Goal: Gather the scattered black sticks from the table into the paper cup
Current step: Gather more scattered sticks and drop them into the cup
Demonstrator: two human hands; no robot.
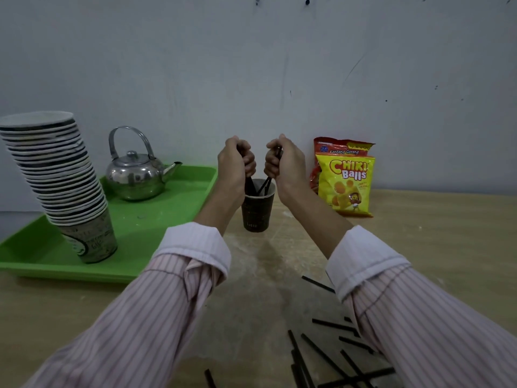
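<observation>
A dark paper cup stands upright on the wooden table, near the wall. My left hand and my right hand hover just above its rim, each with its fingers curled round black sticks. The lower ends of those held sticks reach down into the cup. Several more loose black sticks lie scattered on the table close to me, partly under my right sleeve.
A green tray at the left carries a leaning stack of paper cups and a steel kettle. Two snack bags stand against the wall right of the cup.
</observation>
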